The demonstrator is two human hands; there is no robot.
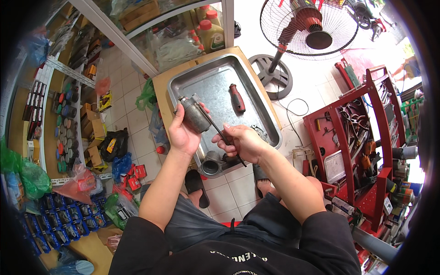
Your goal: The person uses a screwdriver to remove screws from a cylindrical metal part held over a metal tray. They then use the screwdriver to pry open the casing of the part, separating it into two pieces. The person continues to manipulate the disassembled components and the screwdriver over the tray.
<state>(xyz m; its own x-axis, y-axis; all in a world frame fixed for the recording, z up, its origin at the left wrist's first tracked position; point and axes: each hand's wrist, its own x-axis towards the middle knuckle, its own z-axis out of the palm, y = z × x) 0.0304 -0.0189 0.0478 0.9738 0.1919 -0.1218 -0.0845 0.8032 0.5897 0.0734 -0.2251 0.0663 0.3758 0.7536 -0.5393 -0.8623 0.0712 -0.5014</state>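
Observation:
My left hand is closed around a grey cylindrical metal part that looks like a small starter motor, tilted above the tray. Pinched in my right hand is a thin dark rod-like tool. Its upper end lies against or right beside the motor's side, and its lower end sticks out below my fingers. Under both hands is a metal tray. A red and black tool handle lies in it, and a grey metal housing with a round opening sits at its near edge.
Cardboard lies under the tray. A standing fan is at the far right. On the right stands a red tool cart full of pliers and wrenches. Shelves of parts line the left, with plastic bags and red boxes nearby.

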